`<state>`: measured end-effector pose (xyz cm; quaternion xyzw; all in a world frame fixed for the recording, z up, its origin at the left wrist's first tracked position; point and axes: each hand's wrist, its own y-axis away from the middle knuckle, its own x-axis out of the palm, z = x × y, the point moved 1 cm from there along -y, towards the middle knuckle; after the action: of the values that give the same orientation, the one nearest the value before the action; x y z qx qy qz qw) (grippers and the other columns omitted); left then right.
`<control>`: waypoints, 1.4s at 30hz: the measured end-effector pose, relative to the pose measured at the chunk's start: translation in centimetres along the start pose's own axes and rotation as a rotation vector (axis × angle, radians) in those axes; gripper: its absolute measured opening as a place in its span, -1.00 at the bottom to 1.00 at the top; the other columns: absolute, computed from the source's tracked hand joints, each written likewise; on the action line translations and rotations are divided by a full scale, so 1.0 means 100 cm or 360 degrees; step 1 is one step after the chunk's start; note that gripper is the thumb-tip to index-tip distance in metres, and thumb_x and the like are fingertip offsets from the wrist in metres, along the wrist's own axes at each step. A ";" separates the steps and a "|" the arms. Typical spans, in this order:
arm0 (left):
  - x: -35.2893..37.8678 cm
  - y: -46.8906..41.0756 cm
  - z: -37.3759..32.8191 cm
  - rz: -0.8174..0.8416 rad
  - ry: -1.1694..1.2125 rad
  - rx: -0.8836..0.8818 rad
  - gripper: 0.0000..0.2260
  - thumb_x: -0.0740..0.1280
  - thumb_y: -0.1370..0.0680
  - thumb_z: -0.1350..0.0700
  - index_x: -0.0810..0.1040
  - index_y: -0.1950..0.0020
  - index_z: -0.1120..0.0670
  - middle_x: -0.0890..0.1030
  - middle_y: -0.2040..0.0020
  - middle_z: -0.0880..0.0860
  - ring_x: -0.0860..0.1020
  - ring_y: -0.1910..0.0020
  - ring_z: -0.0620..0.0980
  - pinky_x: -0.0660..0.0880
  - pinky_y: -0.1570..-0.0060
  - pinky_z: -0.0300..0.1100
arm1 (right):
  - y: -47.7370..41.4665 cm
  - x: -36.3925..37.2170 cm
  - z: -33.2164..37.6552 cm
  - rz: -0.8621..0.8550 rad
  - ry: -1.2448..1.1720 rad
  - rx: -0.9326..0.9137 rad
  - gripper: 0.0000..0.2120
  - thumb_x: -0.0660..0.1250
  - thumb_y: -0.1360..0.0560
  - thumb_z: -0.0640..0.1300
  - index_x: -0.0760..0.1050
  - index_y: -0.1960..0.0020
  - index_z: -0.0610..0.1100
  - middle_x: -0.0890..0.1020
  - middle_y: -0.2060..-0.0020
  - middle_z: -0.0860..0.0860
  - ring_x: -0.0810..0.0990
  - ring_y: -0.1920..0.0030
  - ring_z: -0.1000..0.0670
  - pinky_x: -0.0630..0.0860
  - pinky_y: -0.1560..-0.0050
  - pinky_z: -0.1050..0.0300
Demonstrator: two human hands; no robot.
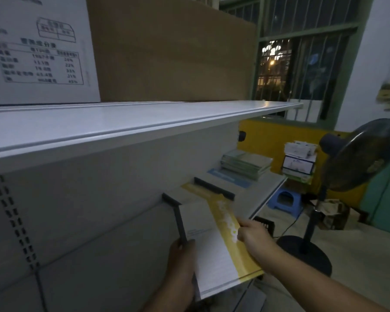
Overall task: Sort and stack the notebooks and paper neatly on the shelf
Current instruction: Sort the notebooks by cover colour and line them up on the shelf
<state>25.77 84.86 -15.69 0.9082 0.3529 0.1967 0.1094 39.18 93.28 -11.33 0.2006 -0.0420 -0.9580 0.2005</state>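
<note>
Step, est.: squaring notebook point(212, 251) at front of lower shelf point(263, 194). L hand point(181, 260) grips its spine corner at 7 o'clock; R hand point(253, 233) pinches its edge at 3. Next, est.: slide it toward green stack point(245, 164) at 1 o'clock, edges flush.

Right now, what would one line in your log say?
left hand: grips notebook at spine | right hand: pinches yellow edge | place: lower shelf | green stack: farther along shelf
</note>
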 end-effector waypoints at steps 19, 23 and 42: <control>0.070 -0.166 -0.030 -0.0619 -0.0761 0.0207 -0.94 0.31 -0.53 0.25 0.54 0.13 0.22 0.62 0.09 0.25 0.60 0.18 0.16 0.50 0.20 -0.11 | -0.264 0.008 0.024 0.0428 0.0868 -0.0491 -0.63 0.15 -0.53 -0.30 0.48 -0.29 -0.14 0.58 -0.11 -0.11 0.59 0.04 -0.10 0.50 0.26 0.18; 0.077 -0.167 -0.013 -0.0799 -0.1148 0.0360 -0.81 0.26 -0.58 0.12 0.43 -0.13 0.18 0.41 -0.03 0.15 0.43 0.34 -0.12 0.32 0.44 -0.42 | -0.263 0.023 0.007 0.0463 0.1039 -0.0670 -0.70 0.12 -0.57 -0.21 0.46 -0.24 -0.23 0.55 -0.13 -0.17 0.56 -0.08 -0.16 0.50 -0.07 0.03; 0.071 -0.171 0.003 -0.0984 -0.1316 0.0427 -0.61 0.21 -0.61 0.03 0.32 -0.39 0.16 0.33 -0.19 0.01 0.45 0.27 -0.17 0.41 0.28 -0.45 | -0.278 0.030 -0.006 0.0563 0.0941 -0.0607 -0.61 0.17 -0.57 -0.13 0.36 -0.38 -0.13 0.52 -0.25 -0.11 0.51 -0.22 -0.12 0.42 -0.18 0.07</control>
<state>20.44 102.12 -19.71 0.7695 0.5536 -0.2660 0.1750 26.64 117.52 -17.42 0.4168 0.1623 -0.8001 0.3997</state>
